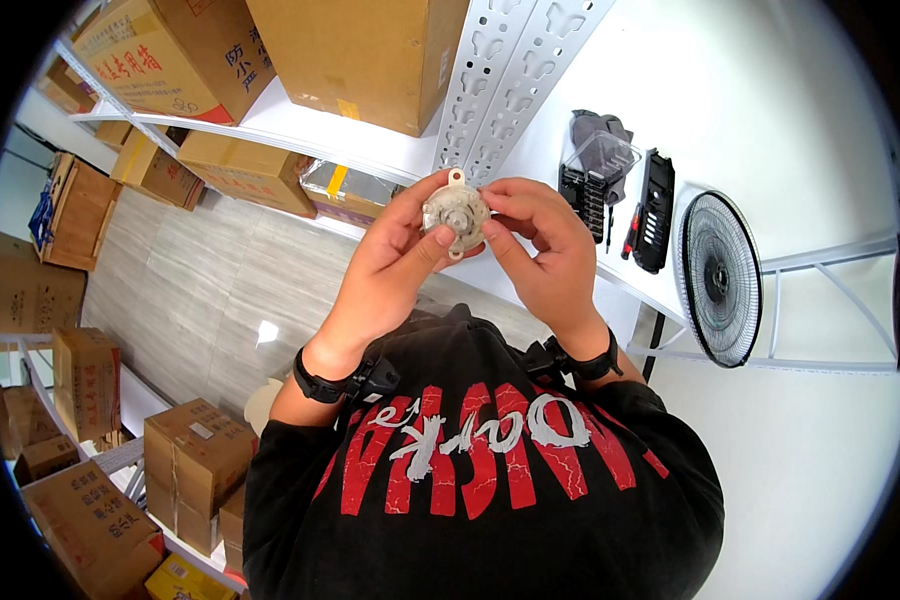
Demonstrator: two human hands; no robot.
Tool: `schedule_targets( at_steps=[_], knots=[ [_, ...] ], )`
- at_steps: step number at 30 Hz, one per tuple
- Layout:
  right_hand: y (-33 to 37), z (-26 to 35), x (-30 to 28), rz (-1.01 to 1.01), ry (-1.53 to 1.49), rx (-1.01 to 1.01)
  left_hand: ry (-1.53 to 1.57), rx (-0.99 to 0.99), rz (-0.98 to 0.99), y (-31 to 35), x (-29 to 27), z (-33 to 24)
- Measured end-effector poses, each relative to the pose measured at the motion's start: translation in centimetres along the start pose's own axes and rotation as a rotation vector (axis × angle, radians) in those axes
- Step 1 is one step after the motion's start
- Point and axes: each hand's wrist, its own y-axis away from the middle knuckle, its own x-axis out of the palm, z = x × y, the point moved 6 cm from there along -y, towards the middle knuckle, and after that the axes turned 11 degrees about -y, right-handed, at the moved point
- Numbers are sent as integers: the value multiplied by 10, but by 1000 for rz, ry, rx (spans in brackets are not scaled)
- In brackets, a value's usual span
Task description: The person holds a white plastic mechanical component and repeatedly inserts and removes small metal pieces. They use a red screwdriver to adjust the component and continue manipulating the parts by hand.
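Note:
Up in front of my chest I hold a small round off-white part with two mounting ears (457, 215); a raised hub sits at its middle. I cannot tell its exact kind. My left hand (395, 248) is closed on its left side, the thumb pressed on the face near the hub. On the opposite edge, my right hand (544, 250) pinches the part between thumb and fingers. One ear with a hole sticks up at the top, another at the bottom between the thumbs.
On the white shelf to the right lie a screwdriver bit set (584, 195), grey gloves (602, 145), a black tool case (654, 212) and a round black fan grille (720, 278). A perforated metal upright (510, 75) stands ahead. Cardboard boxes (355, 55) fill racks ahead and left.

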Motion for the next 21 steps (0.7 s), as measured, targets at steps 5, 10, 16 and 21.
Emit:
schedule_targets(
  at_steps=[5,10,16,21],
  knots=[
    [3,-8,1,-2,16,-38,-57,7,-4,-2,-1,3],
    [1,-25,-1,-12,-255,193,-73,22,8,-4,0,4],
    [1,-30,-5,76,-302,375,-54,-23,36,-4,1,4],
    [2,-29,-6,80,-297,333,-119,-20,48,-2,1,3]
  ],
)
